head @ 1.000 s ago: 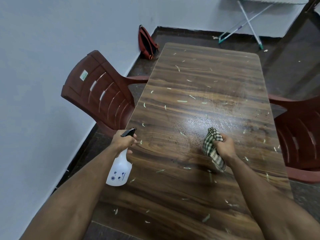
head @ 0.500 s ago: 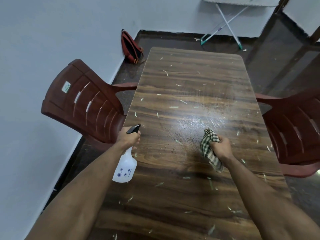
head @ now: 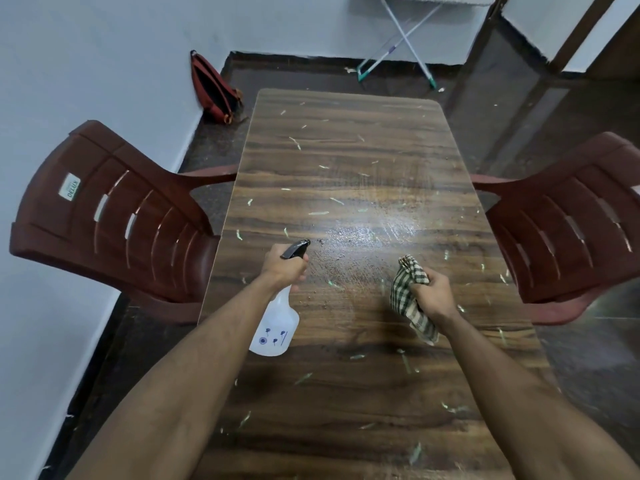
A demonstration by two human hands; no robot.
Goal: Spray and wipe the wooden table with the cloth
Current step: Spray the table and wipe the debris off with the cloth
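The long wooden table (head: 349,150) runs away from me, strewn with small pale scraps and wet with spray droplets near its middle. My left hand (head: 285,266) grips the neck of a white spray bottle (head: 277,327) with a black nozzle pointing at the wet patch. My right hand (head: 433,294) holds a bunched green-and-cream checked cloth (head: 410,296) just above the table, at the right of the wet patch. The cloth's tail hangs down under my wrist.
A brown plastic chair (head: 114,216) stands at the table's left side and another (head: 568,223) at its right. A red backpack (head: 213,88) leans on the left wall. A folding rack's legs (head: 398,43) stand beyond the far end.
My left hand has moved the bottle inward from the table's left edge toward the wet patch. The right hand keeps the cloth in much the same place. My view has shifted left.
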